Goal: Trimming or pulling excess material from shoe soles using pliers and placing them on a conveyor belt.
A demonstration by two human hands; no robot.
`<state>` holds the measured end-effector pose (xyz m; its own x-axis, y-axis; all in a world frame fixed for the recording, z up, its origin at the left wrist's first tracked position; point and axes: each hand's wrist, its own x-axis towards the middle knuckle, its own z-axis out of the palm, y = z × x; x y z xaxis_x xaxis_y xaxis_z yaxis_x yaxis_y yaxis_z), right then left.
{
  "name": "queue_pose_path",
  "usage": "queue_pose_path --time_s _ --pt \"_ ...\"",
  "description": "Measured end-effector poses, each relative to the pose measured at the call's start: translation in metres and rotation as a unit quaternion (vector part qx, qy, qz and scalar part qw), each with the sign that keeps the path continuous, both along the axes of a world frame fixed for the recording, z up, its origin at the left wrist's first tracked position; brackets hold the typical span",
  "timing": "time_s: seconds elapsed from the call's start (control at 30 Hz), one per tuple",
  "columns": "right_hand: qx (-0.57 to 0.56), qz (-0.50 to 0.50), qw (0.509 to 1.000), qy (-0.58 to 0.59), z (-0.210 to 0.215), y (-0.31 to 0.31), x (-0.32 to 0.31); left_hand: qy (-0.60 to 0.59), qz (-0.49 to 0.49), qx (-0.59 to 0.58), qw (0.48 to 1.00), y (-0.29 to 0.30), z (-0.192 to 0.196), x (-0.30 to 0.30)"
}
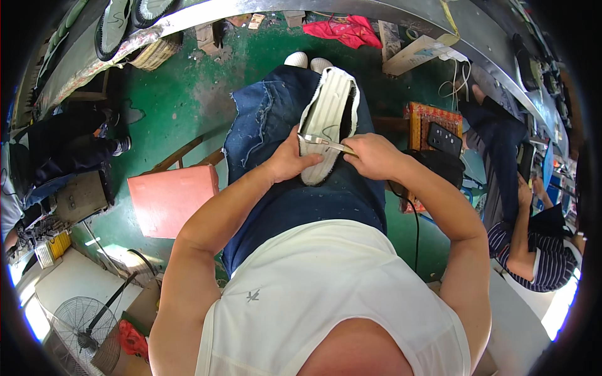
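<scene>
On your lap lies a pale shoe, ribbed lengthwise, with a white edge and a dark gap along its right side. It sits between your hands: your left hand grips its left side; your right hand clasps a metal tool across it. Farther off, a woven basket shows beneath the surface, contents hidden.

1 white ribbed shoe, 1 slim metal tool; L has 1 pink rect. stool, 1 wire-caged fan.
</scene>
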<state>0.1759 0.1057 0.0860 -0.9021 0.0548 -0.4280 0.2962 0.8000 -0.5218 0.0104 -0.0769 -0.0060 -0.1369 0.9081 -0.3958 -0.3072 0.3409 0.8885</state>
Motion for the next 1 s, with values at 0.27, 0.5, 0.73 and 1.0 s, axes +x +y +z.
queue_pose_path --time_s 0.27,0.5,0.73,1.0 --pt "0.178 -0.001 0.972 0.151 0.022 -0.001 0.019 0.072 0.000 -0.005 0.997 0.003 0.005 0.008" --pt "0.009 0.019 1.000 0.006 0.018 0.003 0.006 0.016 0.011 -0.008 1.000 0.004 0.012 0.010" --pt "0.000 0.003 1.000 0.023 0.007 -0.004 -0.021 -0.054 -0.027 -0.019 0.998 0.008 0.006 0.001" --pt "0.071 -0.049 0.994 0.067 0.009 -0.006 0.028 0.086 0.017 -0.011 0.996 0.007 0.012 0.018"
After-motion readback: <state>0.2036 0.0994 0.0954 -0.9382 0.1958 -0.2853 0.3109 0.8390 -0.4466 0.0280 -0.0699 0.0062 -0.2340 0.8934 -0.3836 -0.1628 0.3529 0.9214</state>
